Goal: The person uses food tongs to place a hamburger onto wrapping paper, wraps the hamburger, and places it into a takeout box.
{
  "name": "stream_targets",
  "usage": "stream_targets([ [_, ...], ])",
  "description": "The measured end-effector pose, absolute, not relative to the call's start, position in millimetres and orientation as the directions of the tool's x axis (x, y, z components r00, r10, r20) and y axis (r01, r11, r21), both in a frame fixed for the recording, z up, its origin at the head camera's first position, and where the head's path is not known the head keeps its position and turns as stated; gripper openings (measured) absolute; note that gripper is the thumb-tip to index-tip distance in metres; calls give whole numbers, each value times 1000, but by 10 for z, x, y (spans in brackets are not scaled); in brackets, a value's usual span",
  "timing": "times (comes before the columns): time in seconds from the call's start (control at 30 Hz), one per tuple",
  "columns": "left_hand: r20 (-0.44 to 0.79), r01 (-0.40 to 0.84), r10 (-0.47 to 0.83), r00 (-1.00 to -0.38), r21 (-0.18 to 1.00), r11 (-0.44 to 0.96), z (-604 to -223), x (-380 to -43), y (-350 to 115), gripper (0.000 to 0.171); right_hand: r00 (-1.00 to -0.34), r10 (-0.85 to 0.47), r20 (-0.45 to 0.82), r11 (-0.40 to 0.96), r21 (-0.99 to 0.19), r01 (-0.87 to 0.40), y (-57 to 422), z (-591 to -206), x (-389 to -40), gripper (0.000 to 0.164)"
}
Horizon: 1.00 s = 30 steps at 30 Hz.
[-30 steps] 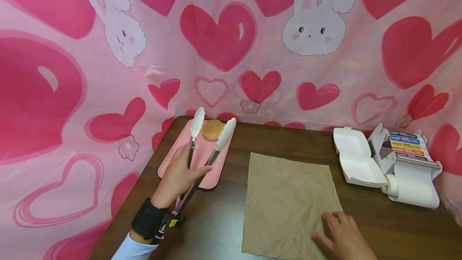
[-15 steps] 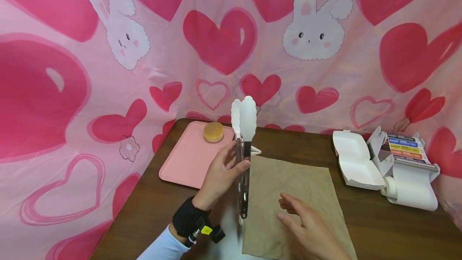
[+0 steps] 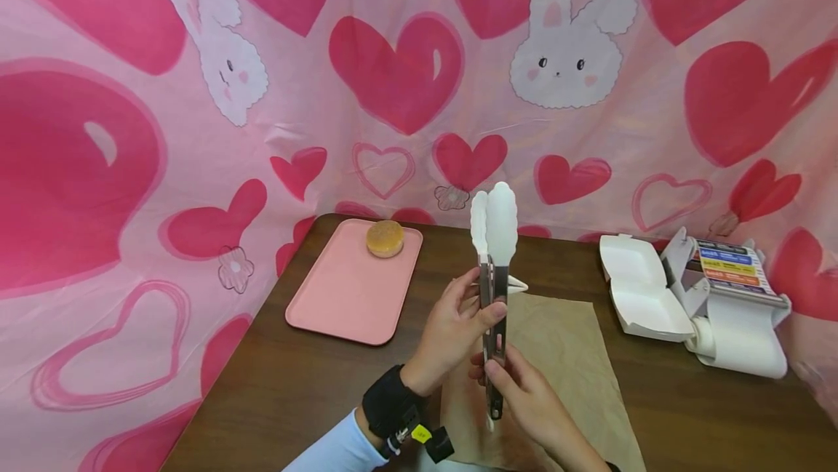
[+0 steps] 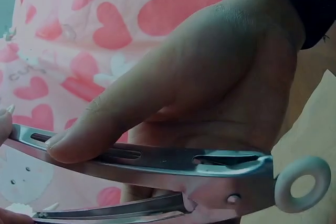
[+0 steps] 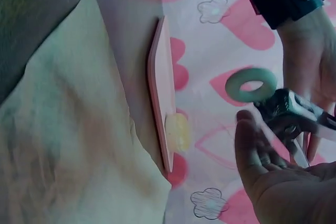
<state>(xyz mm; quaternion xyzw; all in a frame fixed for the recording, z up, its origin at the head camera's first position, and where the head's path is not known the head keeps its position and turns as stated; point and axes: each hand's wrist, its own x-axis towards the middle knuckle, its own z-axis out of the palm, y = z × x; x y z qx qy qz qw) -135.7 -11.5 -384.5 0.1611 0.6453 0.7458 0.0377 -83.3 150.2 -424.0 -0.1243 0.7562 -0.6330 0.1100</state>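
Observation:
Kitchen tongs [image 3: 501, 228] with white scalloped heads and metal arms stand upright, heads up and drawn together. My left hand [image 3: 448, 337] grips the metal arms about halfway, thumb laid along one arm in the left wrist view. Lower down, my right hand [image 3: 537, 399] pinches the arms, its thumb on the near side and its other fingers mostly hidden behind. A pale pull ring [image 4: 286, 182] sits at the hinge end. In the right wrist view, the fingers of the right hand [image 5: 289, 187] curve close beside that end. A white pointed bit [image 3: 517, 285] shows behind the tongs.
Brown paper [image 3: 556, 363] lies flat below the hands. To the left is a pink tray [image 3: 347, 283] with a burger bun [image 3: 385, 239] at its far end. An unfolded white food box [image 3: 648, 286] stands at right beside a labelled dispenser [image 3: 733, 268] with a white roll [image 3: 746, 341].
The tongs, spread over the tray near the bun, have come together and moved right over the brown paper. My right hand has left the paper's edge and taken hold of them.

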Motion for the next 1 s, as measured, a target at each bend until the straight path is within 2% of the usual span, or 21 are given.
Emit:
stream_targets([
  [0.2,178,140,255,-950,977,-159,-3878,-1383,-80,87,-933,-360,-16,17,-1000,11,1526,-4257,-794,37],
  [0.33,162,124,266,-950,980,-152,-3898,-1388,-78,89,-939,-336,-66,5,-998,68,1534,-4248,-765,36],
  [0.53,144,122,287,-947,988,-93,-3890,-1405,-113,78,-951,-300,-80,1,-997,83,1558,-4231,-735,28],
  [0.63,152,154,297,-943,988,-20,-3900,-1425,-172,77,-959,-277,-59,5,-998,60,1575,-4235,-731,21],
  [0.73,144,175,300,-943,981,80,-3918,-1433,-285,84,-974,-216,-65,45,-997,57,1600,-4237,-734,20],
  [0.87,144,225,289,-947,936,271,-3978,-1444,-496,96,-986,-125,-110,125,-988,94,1666,-4232,-757,25],
  [1.0,163,266,256,-953,854,448,-4105,-1483,-719,97,-988,-80,-132,190,-975,115,1770,-4226,-804,31],
])
